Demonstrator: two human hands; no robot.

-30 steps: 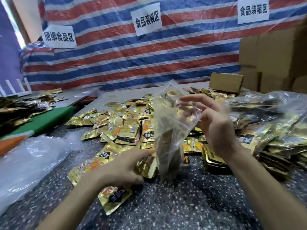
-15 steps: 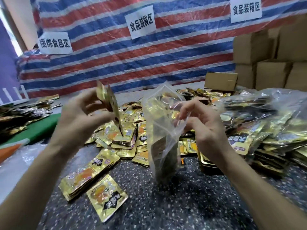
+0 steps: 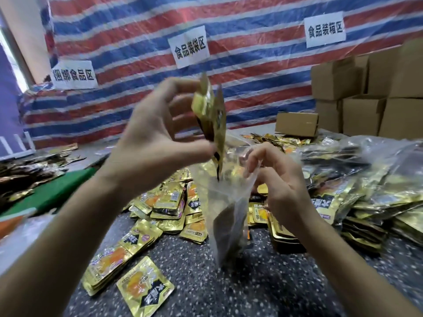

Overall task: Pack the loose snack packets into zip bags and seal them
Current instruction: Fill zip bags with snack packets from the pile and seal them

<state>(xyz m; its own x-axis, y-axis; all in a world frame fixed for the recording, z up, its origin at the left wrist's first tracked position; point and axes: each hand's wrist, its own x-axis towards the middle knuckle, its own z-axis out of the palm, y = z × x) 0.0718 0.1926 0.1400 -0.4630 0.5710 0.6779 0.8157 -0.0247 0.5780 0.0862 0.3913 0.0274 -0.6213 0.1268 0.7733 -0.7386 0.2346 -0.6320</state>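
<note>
Two hands: the left hand [image 3: 155, 143] and the right hand [image 3: 281, 179], both bare, are raised over the dark speckled worktop [image 3: 229, 289].
Left fingers [image 3: 180, 85]: curled round a small stack of gold foil snack packets [image 3: 211, 115], pinched edge-on between thumb and fingertips. The stack's lower corner dips into the bag mouth just below them.
Right fingers [image 3: 258, 153]: pinching the lip of the clear plastic zip bag [image 3: 229, 202] and pulling its mouth apart.
Bag: upright under both sets of fingers, base on the worktop, with what looks like a dark mass of packets in its lower half.
Loose stock: loose gold packets [image 3: 169, 202] lie heaped below the left fingers and behind the bag.
Done work: filled clear bags [image 3: 366, 179] are piled to the right of the right fingers.
Step in hand: loading, by the look of it. The bag seems partly filled and its zip is not yet closed.
Next move: probably releasing the stack so it slides down edge-first while the right fingers hold the mouth wide. Once the bag is full, the zip strip needs pressing shut along its whole length.
</note>
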